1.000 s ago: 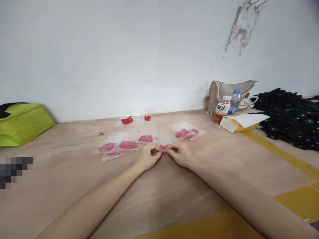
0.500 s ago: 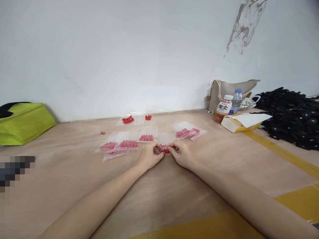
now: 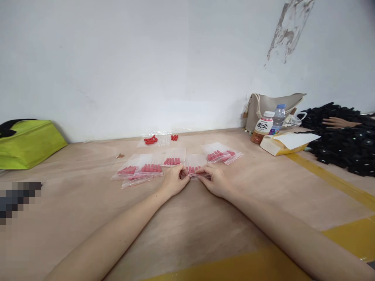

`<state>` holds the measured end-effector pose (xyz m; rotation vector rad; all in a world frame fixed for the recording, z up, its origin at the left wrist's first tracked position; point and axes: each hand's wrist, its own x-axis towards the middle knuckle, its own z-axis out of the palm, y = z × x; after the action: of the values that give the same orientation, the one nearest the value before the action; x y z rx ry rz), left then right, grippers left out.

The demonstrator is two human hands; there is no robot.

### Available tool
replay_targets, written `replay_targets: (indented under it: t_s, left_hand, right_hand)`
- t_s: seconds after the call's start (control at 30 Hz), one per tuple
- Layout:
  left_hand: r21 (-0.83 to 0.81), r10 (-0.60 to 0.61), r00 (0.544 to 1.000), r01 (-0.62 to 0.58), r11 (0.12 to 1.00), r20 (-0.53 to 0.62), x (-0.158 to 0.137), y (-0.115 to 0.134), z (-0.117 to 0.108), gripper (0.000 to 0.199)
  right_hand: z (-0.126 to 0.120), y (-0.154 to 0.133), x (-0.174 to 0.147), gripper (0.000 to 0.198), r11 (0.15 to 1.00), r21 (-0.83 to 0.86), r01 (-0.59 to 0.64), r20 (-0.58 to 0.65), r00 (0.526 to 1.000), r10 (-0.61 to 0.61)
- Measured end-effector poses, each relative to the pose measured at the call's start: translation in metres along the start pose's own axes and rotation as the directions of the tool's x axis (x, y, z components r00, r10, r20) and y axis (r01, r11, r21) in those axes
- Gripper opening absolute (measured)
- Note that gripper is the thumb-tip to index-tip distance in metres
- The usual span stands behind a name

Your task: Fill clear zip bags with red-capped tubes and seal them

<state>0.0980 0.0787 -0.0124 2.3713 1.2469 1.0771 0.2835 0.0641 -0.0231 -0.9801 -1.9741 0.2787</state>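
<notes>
A clear zip bag (image 3: 195, 159) with several small red pieces inside lies flat before me, its opening edge toward me. My left hand (image 3: 175, 180) pinches the left end of that edge between thumb and fingers. At the right end, my right hand (image 3: 215, 180) grips the same edge, thumb below and fingers above. More filled zip bags (image 3: 150, 168) overlap to the left, and one bag (image 3: 173, 159) lies just behind my left hand. Two overlapping filled bags (image 3: 221, 154) are to the right. Loose red pieces (image 3: 150, 139) rest on clear plastic near the wall.
A beige bag (image 3: 263, 103), two bottles (image 3: 262, 127) and an opened yellow-white box (image 3: 281, 146) stand at the back right. Beyond them another person's hand (image 3: 341, 122) touches a heap of black pieces (image 3: 345, 148). A lime-green bag (image 3: 32, 144) sits at the left.
The red pieces between my fingers now lie inside the bag, and my hands hold its near edge. Another person's hand has appeared on the black heap.
</notes>
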Motion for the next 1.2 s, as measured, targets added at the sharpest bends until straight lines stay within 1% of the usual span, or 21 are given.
replay_targets:
  t_s: [0.03, 0.07, 0.17, 0.23, 0.3, 0.37, 0.4, 0.47, 0.57, 0.67, 0.7, 0.77, 0.9, 1.0, 1.07, 1.1, 1.2]
  left_hand:
    - [-0.013, 0.019, 1.0, -0.019, 1.0, 0.022, -0.001, -0.001, -0.004, 0.007]
    - [-0.018, 0.054, 0.997, -0.053, 0.998, 0.047, -0.003, -0.003, -0.008, 0.009]
    - [0.014, 0.223, 0.97, -0.225, 0.974, 0.102, -0.007, -0.011, -0.022, 0.02]
    - [0.088, 0.367, 0.922, -0.378, 0.922, 0.122, -0.007, -0.019, -0.026, 0.022]
    - [0.195, 0.498, 0.856, -0.516, 0.834, 0.138, -0.006, -0.026, -0.027, 0.02]
    - [0.297, 0.582, 0.799, -0.598, 0.744, 0.149, -0.003, -0.031, -0.024, 0.018]
    - [0.336, 0.609, 0.78, -0.618, 0.711, 0.145, -0.002, -0.032, -0.022, 0.019]
    - [0.404, 0.643, 0.757, -0.628, 0.665, 0.117, 0.001, -0.032, -0.017, 0.021]
    - [0.497, 0.682, 0.725, -0.629, 0.598, 0.098, 0.007, -0.03, -0.013, 0.02]
    - [0.543, 0.715, 0.68, -0.667, 0.51, 0.163, 0.011, -0.029, -0.013, 0.018]
    - [0.541, 0.721, 0.667, -0.683, 0.491, 0.188, 0.012, -0.029, -0.013, 0.019]
    - [0.524, 0.724, 0.655, -0.704, 0.48, 0.218, 0.013, -0.029, -0.014, 0.02]
    - [0.489, 0.737, 0.648, -0.714, 0.501, 0.191, 0.012, -0.029, -0.016, 0.018]
    - [0.503, 0.749, 0.641, -0.71, 0.493, 0.171, 0.011, -0.029, -0.018, 0.018]
    - [0.535, 0.75, 0.639, -0.699, 0.475, 0.17, 0.01, -0.028, -0.019, 0.018]
    - [0.549, 0.745, 0.646, -0.687, 0.475, 0.165, 0.01, -0.026, -0.019, 0.017]
    - [0.562, 0.72, 0.685, -0.64, 0.524, 0.108, 0.011, -0.019, -0.014, 0.013]
  right_hand:
    - [-0.001, 0.002, -0.001, 0.015, 1.0, -0.007, -0.006, -0.007, 1.0, 0.006]
    - [-0.003, 0.005, -0.002, 0.016, 1.0, -0.012, -0.015, -0.011, 1.0, 0.015]
    - [-0.01, 0.012, -0.005, 0.027, 1.0, -0.017, 0.007, 0.031, 0.999, -0.007]
    - [-0.015, 0.017, -0.006, 0.037, 0.996, -0.03, 0.08, 0.069, 0.995, -0.078]
    - [-0.018, 0.02, -0.006, 0.042, 0.98, -0.065, 0.189, 0.073, 0.98, -0.184]
    - [-0.019, 0.024, -0.004, 0.041, 0.949, -0.109, 0.297, 0.058, 0.954, -0.292]
    - [-0.019, 0.027, -0.003, 0.04, 0.932, -0.131, 0.338, 0.051, 0.941, -0.334]
    - [-0.016, 0.031, 0.0, 0.032, 0.907, -0.18, 0.38, 0.035, 0.924, -0.38]
    - [-0.011, 0.035, 0.003, 0.023, 0.886, -0.257, 0.387, 0.018, 0.918, -0.396]
    - [-0.009, 0.036, 0.004, 0.022, 0.872, -0.308, 0.381, 0.027, 0.92, -0.392]
    - [-0.01, 0.035, 0.004, 0.022, 0.865, -0.334, 0.374, 0.031, 0.922, -0.386]
    - [-0.014, 0.031, 0.004, 0.021, 0.835, -0.412, 0.363, 0.054, 0.925, -0.376]
    - [-0.022, 0.025, 0.003, 0.021, 0.714, -0.581, 0.391, 0.115, 0.908, -0.404]
    - [-0.024, 0.023, 0.003, 0.023, 0.651, -0.637, 0.413, 0.139, 0.892, -0.43]
    - [-0.023, 0.022, 0.003, 0.023, 0.643, -0.643, 0.416, 0.14, 0.889, -0.436]
    - [-0.023, 0.021, 0.003, 0.023, 0.648, -0.64, 0.412, 0.134, 0.891, -0.434]
    - [-0.018, 0.017, 0.003, 0.023, 0.676, -0.627, 0.387, 0.1, 0.901, -0.423]
